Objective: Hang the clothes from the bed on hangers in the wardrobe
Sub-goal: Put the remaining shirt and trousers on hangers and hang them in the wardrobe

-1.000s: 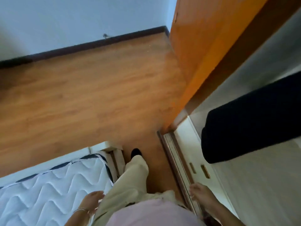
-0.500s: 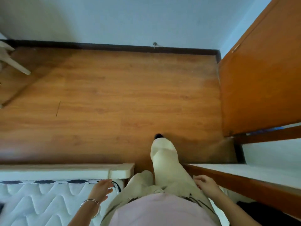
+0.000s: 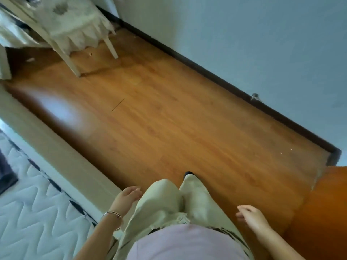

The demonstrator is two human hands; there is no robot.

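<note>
View swung left; bed (image 3: 47,212) beside L hand (image 3: 125,199), wardrobe (image 3: 328,203) near R hand (image 3: 251,218).

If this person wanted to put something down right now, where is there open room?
The brown wooden floor lies bare between the cream bed frame and the dark skirting board. The white quilted mattress is free near the left hand, short of the dark cloth at its edge. Crowded: the corner around the lace-covered white chair.

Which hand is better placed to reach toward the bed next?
Left, likely. The left hand hangs empty beside the bed, mattress on that side; the right hand is across the body, near the orange wardrobe door.
</note>
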